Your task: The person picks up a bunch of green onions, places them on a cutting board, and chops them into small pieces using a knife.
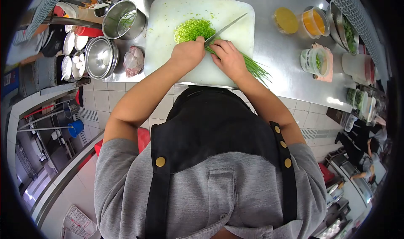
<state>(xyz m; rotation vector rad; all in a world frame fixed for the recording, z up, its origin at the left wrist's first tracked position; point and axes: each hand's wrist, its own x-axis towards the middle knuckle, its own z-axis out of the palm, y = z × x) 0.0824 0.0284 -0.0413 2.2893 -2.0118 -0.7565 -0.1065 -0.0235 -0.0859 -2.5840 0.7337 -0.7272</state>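
My left hand is closed around a knife, whose blade points up and to the right across the cutting board. My right hand presses with bent fingers on a bunch of scallions, close beside the blade. The long green ends stick out past the board's right edge. Against the knife's left side lies a heap of finely chopped scallions, with small bits scattered above it. The knife's handle is mostly hidden in my left hand.
Left of the board are a steel pot with green pieces, stacked steel bowls and a piece of raw meat. To the right stand a tub of orange contents, a yellow lid and a tub of chopped greens.
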